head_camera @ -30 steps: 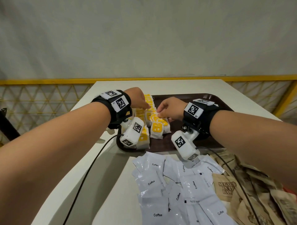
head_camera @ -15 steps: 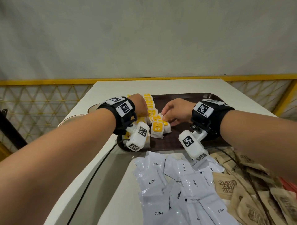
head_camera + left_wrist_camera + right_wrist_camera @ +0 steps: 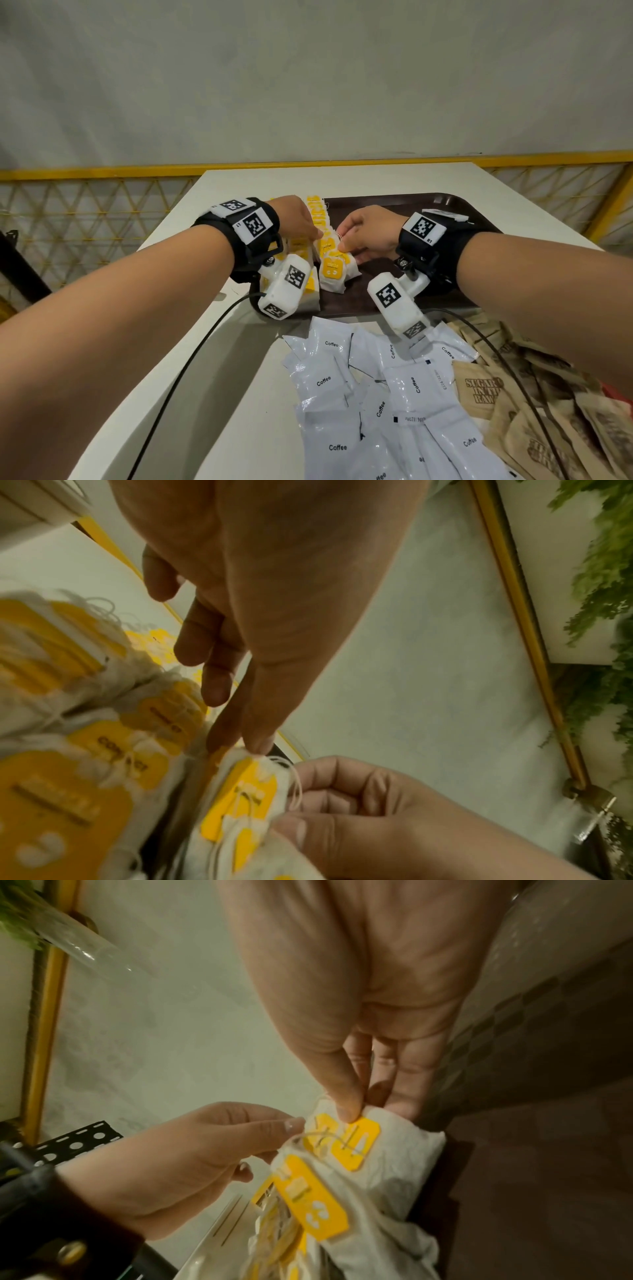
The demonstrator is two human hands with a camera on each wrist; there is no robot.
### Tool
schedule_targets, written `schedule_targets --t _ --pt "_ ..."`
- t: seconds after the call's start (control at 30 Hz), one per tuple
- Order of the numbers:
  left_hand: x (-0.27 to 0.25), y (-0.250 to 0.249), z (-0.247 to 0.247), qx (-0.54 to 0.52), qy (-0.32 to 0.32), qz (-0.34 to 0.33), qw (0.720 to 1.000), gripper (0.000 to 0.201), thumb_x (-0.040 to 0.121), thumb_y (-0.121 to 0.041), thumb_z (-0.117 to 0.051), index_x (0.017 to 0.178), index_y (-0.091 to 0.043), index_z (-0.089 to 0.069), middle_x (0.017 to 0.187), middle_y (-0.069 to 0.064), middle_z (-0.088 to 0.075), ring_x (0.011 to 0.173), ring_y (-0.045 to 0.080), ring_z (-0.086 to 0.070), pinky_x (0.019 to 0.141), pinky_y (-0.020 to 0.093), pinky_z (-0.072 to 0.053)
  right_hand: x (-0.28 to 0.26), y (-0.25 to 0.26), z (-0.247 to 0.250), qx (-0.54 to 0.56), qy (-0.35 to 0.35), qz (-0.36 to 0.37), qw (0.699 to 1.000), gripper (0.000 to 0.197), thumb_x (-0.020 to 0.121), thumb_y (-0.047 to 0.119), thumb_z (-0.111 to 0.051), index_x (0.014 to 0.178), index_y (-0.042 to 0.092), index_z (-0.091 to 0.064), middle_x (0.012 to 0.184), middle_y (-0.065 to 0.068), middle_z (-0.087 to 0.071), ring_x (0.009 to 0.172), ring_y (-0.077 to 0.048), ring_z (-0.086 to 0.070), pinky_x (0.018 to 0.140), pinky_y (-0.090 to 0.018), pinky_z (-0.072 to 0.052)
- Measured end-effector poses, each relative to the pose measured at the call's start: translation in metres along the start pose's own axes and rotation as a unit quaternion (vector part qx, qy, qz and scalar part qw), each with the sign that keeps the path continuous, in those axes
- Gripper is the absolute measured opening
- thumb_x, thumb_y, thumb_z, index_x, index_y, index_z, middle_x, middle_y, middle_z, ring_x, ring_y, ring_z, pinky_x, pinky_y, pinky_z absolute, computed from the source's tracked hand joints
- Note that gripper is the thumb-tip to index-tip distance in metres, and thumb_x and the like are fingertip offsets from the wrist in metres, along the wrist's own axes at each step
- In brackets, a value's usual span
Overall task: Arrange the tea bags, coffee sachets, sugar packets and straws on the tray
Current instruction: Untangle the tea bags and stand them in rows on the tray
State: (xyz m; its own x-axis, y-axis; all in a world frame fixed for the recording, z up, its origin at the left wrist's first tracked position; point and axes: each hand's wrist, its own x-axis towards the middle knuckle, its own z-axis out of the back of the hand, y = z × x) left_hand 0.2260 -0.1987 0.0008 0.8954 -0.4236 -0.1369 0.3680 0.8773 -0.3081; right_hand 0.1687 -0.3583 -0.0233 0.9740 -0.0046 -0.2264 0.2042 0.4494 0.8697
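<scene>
Entry: your right hand [image 3: 369, 1031] now pinches the top edge of a tea bag [image 3: 383, 1150] at the tray's [image 3: 411, 205] left side, your left hand [image 3: 240, 601] pinching beside it, both drawn closer together than a second ago, so the tea-bag rows [image 3: 317, 219] are nearly set while coffee sachets [image 3: 370, 394] wait below the tray.

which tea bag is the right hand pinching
The tea bag at the far end of the short right-hand row on the tray; the right hand pinches its top edge, unlike its neighbours.
</scene>
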Motion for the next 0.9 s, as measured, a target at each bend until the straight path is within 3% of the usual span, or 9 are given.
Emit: schedule_targets --t 0.13,0.2,0.33,0.47,0.57,0.7,0.8,0.9 --pt "0.000 -0.004 0.001 0.000 -0.010 -0.008 1.000 0.033 0.092 -0.040 -0.057 0.092 -0.011 -0.071 0.095 0.005 -0.063 0.085 0.017 -0.053 0.070 0.028 -0.040 0.000 -0.001 0.000 -0.012 -0.001 -0.001 1.000 0.017 0.084 -0.002 -0.067 0.095 0.011 -0.062 0.087 -0.007 -0.064 0.084 -0.022 -0.065 0.077 -0.037 -0.058" --pt "-0.001 -0.005 0.003 -0.014 -0.028 -0.009 0.999 0.034 0.095 -0.039 -0.053 0.095 -0.012 -0.073 0.098 0.003 -0.062 0.089 0.016 -0.052 0.075 0.028 -0.037 -0.002 -0.003 0.002 -0.009 0.001 -0.002 1.000 0.017 0.084 -0.001 -0.067 0.093 0.012 -0.062 0.083 -0.005 -0.064 0.077 -0.019 -0.063 0.070 -0.033 -0.057" --pt "-0.004 -0.003 0.003 -0.001 -0.005 -0.033 0.999 0.041 0.087 -0.049 -0.060 0.094 -0.011 -0.072 0.093 0.002 -0.063 0.086 0.016 -0.055 0.073 0.027 -0.041 -0.006 -0.006 0.002 0.011 0.001 0.001 1.000 0.018 0.085 -0.003 -0.066 0.094 0.011 -0.061 0.078 -0.005 -0.061 0.068 -0.016 -0.061 0.067 -0.032 -0.057" --pt "-0.008 -0.005 -0.004 0.038 0.011 -0.073 0.997 0.026 0.087 -0.034 -0.066 0.100 -0.011 -0.070 0.093 -0.002 -0.061 0.084 0.011 -0.052 0.065 0.022 -0.038 -0.011 -0.006 0.001 0.027 0.009 0.012 1.000 0.018 0.084 -0.002 -0.067 0.097 0.009 -0.061 0.078 -0.006 -0.063 0.067 -0.017 -0.063 0.065 -0.032 -0.059" --pt "-0.010 -0.005 -0.001 0.069 0.008 -0.081 0.994 0.025 0.092 -0.029 -0.061 0.105 -0.010 -0.068 0.104 0.003 -0.064 0.087 0.012 -0.052 0.075 0.025 -0.037 -0.014 -0.007 0.002 -0.001 0.014 0.015 1.000 0.023 0.080 0.001 -0.074 0.096 0.011 -0.059 0.077 -0.004 -0.065 0.067 -0.016 -0.063 0.067 -0.031 -0.058" --pt "-0.011 -0.007 0.005 0.121 0.015 -0.088 0.989 0.027 0.092 -0.032 -0.059 0.112 -0.016 -0.066 0.114 -0.001 -0.062 0.101 0.015 -0.054 0.085 0.026 -0.040 -0.020 -0.009 0.003 -0.079 0.035 0.024 0.996 0.023 0.079 0.002 -0.075 0.092 0.014 -0.060 0.077 -0.004 -0.065 0.066 -0.013 -0.060 0.058 -0.024 -0.051" --pt "-0.012 -0.011 0.002 0.139 -0.007 -0.090 0.986 0.020 0.090 -0.034 -0.062 0.107 -0.024 -0.068 0.101 -0.009 -0.056 0.095 0.010 -0.051 0.073 0.021 -0.036 -0.022 -0.008 0.003 -0.070 0.037 0.039 0.996 0.020 0.081 0.001 -0.072 0.091 0.012 -0.060 0.073 -0.004 -0.064 0.062 -0.012 -0.062 0.057 -0.023 -0.051" --pt "-0.013 -0.012 0.002 0.078 -0.043 -0.101 0.991 0.007 0.088 -0.024 -0.063 0.093 -0.023 -0.068 0.096 -0.006 -0.061 0.087 0.012 -0.053 0.068 0.022 -0.038 -0.021 -0.008 0.002 -0.052 0.027 0.044 0.997 0.018 0.082 0.000 -0.071 0.088 0.012 -0.060 0.073 -0.005 -0.062 0.063 -0.012 -0.061 0.062 -0.026 -0.053"
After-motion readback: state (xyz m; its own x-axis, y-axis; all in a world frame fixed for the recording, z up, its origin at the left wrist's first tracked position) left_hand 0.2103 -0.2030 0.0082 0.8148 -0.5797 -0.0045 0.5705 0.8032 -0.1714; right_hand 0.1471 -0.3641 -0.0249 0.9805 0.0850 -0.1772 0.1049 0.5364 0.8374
